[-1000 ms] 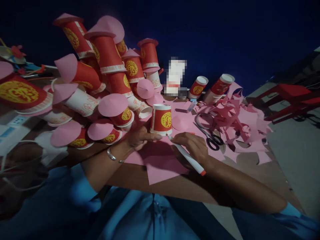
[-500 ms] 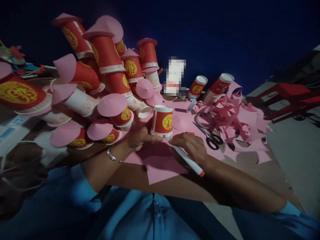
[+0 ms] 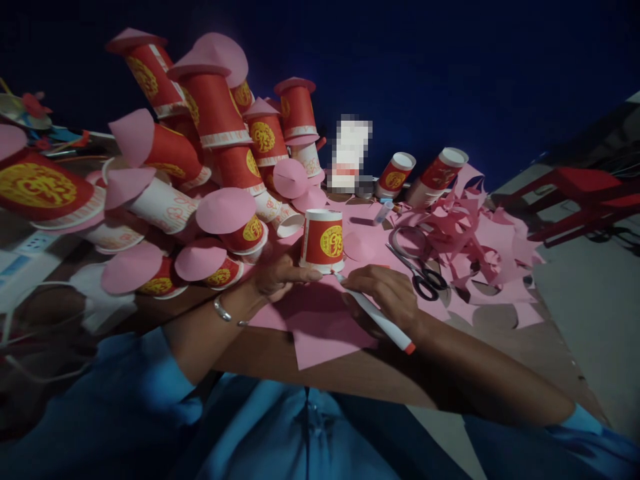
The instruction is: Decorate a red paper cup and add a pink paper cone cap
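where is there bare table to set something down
Bare wood shows on the table along its near edge, bordered by the pink sheet, and at right between the right forearm and the paper scraps. Crowded: the left, with pink-topped cups, and the area around the scissors.

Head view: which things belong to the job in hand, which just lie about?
Likely the job's:
white pen-like tool in right hand
red cup at left hand
pink-topped cups
scissors

Apparently just lying about:
pink scraps
red stool
power strip
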`<state>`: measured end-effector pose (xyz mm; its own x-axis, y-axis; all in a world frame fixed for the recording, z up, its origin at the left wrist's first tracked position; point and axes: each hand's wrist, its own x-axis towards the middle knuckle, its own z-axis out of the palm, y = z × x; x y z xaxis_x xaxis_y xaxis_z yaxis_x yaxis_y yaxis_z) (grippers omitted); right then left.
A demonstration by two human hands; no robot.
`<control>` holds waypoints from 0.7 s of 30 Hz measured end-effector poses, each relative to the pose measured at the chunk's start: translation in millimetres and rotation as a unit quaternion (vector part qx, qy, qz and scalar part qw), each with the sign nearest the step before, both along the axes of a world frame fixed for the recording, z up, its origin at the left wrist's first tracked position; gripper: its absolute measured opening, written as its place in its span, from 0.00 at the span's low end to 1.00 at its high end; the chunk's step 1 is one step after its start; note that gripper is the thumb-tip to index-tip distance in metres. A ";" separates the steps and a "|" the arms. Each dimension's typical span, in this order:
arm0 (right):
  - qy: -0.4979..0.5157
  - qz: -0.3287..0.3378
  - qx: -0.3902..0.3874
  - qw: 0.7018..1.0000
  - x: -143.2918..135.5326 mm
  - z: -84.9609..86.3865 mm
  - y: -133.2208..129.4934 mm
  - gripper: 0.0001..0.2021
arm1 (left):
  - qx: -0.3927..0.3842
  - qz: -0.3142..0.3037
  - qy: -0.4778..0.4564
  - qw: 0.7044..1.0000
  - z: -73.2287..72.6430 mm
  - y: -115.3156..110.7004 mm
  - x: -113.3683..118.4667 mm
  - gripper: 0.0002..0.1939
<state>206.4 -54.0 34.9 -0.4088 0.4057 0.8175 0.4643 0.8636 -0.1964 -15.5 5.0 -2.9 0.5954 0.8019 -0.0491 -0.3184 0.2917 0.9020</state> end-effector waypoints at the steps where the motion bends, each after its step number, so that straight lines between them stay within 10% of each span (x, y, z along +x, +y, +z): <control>1: 0.000 -0.001 0.000 1.000 -0.2 -0.3 0.1 0.08 | 0.001 0.000 -0.004 1.000 -0.1 0.1 0.2 0.47; 21: 0.011 -0.038 0.001 0.999 -0.4 1.7 0.6 0.10 | 0.002 -0.020 -0.050 0.999 8.7 -0.1 5.6 0.44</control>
